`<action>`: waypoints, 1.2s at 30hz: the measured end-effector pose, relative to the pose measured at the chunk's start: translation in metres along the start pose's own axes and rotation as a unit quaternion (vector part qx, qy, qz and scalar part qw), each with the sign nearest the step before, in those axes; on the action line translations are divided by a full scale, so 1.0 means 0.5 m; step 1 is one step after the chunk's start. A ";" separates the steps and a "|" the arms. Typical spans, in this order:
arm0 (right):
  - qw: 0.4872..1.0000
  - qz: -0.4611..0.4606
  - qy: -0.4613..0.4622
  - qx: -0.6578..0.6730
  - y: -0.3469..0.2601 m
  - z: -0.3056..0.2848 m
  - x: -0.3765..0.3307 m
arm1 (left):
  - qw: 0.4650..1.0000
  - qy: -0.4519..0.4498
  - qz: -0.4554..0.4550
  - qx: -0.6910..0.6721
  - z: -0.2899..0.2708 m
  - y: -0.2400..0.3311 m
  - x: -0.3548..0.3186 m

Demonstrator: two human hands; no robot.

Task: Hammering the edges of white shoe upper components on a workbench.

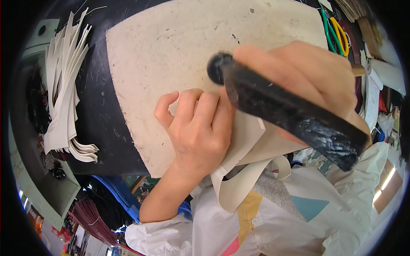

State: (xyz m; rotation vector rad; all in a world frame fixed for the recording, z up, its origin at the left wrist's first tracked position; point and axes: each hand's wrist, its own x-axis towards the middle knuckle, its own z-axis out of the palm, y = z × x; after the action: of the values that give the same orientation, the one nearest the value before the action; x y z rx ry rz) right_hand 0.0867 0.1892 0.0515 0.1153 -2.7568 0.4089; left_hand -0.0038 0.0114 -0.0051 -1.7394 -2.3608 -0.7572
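Note:
My right hand is closed around a hammer, raised over the board and slightly blurred. Its dark metal head has a round knob-like face at one end and a broad, worn end at the other. A bit of wooden handle sticks out past the hand. My left hand, fingers curled, presses a cream leather-like strip down on the pale board. The hammer's round end is just above the left fingertips, which are partly hidden. The strip's tail loops off the near edge against my shirt.
A bundle of cream strips lies on the black tabletop at left, beside a grey metal tray. Green and yellow scissor-like handles are at the far right. Dark red cords hang at lower left near a blue bin.

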 end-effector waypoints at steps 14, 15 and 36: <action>1.000 0.002 -0.026 0.011 -0.009 0.003 -0.022 | 0.999 0.022 -0.008 0.031 0.002 0.025 -0.004; 0.999 0.009 -0.041 0.018 -0.005 -0.005 -0.019 | 0.999 0.022 -0.007 0.032 0.002 0.027 -0.002; 0.998 0.025 -0.045 0.041 -0.010 0.006 -0.041 | 1.000 0.013 0.002 0.020 -0.006 0.024 -0.044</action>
State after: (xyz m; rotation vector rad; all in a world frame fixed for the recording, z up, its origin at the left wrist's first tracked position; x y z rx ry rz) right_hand 0.1054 0.1844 0.0430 0.0877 -2.8367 0.5417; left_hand 0.0140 -0.0065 -0.0068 -1.7081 -2.3385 -0.7222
